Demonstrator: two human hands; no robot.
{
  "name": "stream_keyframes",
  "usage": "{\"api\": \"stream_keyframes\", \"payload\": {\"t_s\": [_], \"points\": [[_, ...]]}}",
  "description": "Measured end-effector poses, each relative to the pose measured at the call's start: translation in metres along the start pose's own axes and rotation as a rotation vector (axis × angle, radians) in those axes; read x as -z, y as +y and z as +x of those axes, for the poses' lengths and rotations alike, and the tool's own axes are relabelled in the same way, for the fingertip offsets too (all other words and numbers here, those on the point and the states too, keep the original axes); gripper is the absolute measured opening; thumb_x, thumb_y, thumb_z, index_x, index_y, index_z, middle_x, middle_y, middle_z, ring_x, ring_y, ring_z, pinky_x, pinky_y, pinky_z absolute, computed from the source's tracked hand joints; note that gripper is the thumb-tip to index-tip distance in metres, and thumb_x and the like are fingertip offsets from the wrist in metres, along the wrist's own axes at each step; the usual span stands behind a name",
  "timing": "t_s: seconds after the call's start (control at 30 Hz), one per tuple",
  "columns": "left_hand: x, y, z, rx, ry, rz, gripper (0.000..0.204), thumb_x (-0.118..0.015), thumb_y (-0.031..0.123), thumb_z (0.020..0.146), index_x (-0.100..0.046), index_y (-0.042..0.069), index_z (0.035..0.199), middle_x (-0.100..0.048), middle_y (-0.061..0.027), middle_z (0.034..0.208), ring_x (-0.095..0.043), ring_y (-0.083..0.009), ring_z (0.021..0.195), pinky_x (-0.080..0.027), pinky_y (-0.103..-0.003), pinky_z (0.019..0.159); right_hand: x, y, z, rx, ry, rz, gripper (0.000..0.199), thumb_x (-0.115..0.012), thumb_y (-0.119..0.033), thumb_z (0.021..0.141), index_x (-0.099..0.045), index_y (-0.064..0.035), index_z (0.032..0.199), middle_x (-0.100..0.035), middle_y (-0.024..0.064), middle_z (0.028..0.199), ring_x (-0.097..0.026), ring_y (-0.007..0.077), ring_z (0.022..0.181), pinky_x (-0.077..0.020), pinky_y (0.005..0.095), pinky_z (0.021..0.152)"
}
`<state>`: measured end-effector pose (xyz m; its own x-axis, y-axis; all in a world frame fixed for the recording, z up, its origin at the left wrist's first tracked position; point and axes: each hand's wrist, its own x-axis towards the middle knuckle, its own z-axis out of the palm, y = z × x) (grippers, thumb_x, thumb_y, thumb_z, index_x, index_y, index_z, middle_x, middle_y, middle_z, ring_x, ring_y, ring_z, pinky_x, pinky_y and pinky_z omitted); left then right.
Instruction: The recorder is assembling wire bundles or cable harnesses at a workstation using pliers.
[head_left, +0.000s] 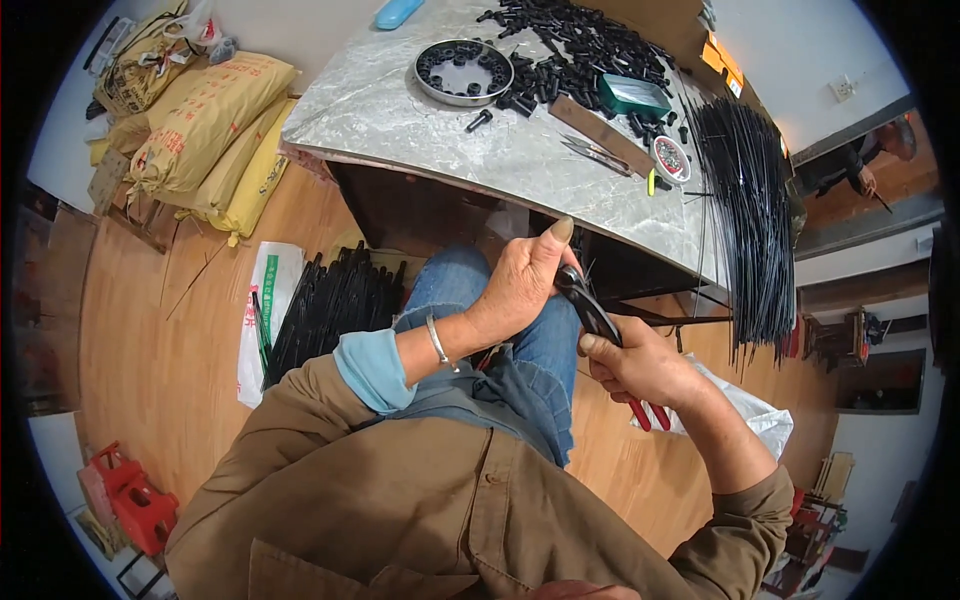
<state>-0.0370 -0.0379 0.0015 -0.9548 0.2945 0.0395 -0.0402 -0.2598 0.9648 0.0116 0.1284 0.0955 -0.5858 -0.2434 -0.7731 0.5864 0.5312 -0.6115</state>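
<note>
My right hand (pixel 650 364) is wrapped round a pair of pliers (pixel 594 308) with dark jaws and red handle ends. The jaws point up and left, to the fingers of my left hand (pixel 515 284). That hand is closed above my lap, its thumb raised; what its fingers hold is hidden behind them and the plier jaws. Both hands are just short of the front edge of a grey marbled table (pixel 400 120). A silver bangle (pixel 436 340) circles my left wrist.
On the table are a pile of black bolts (pixel 590 55), a round metal tray (pixel 465 101), tweezers (pixel 598 156), a wooden strip (pixel 598 133) and a green box (pixel 636 95). Long black rods (pixel 745 215) overhang its right edge. More black rods (pixel 340 310) and yellow sacks (pixel 215 125) are at left.
</note>
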Motion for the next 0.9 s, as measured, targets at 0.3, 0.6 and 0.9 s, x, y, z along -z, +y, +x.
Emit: {"api": "stream_keyframes", "payload": {"t_s": [0.3, 0.6, 0.9], "points": [[0.018, 0.026, 0.032, -0.317, 0.106, 0.113, 0.054, -0.031, 0.050, 0.099, -0.057, 0.003, 0.109, -0.037, 0.0049, 0.058, -0.034, -0.0035, 0.050, -0.030, -0.019, 0.046, 0.021, -0.011, 0.056, 0.579, 0.646, -0.713, 0.025, -0.058, -0.022, 0.089, -0.049, 0.0008, 0.089, -0.056, 0.0301, 0.072, -0.054, 0.0498, 0.078, -0.0413, 0.0522, 0.063], [0.132, 0.223, -0.019, -0.826, 0.536, 0.092, 0.040, -0.037, 0.034, 0.101, -0.053, 0.000, 0.112, -0.036, 0.0029, 0.063, -0.033, -0.0056, 0.047, -0.028, -0.021, 0.043, 0.078, -0.032, 0.150, 0.605, 0.956, -1.018, 0.047, -0.065, -0.045, 0.081, -0.050, -0.0016, 0.093, -0.063, 0.0254, 0.083, -0.060, 0.0440, 0.080, -0.0454, 0.0493, 0.069], [0.265, -0.133, -0.063, 0.173, 0.505, 1.446, 0.026, -0.046, 0.009, 0.089, -0.061, 0.008, 0.110, -0.058, -0.0195, 0.110, -0.060, -0.0409, 0.092, -0.048, -0.049, 0.076, 0.086, -0.028, 0.183, 0.895, 1.152, -1.004, 0.034, -0.072, -0.029, 0.073, -0.055, -0.0029, 0.085, -0.056, 0.0171, 0.088, -0.055, 0.0361, 0.087, -0.0437, 0.0449, 0.073]]}}
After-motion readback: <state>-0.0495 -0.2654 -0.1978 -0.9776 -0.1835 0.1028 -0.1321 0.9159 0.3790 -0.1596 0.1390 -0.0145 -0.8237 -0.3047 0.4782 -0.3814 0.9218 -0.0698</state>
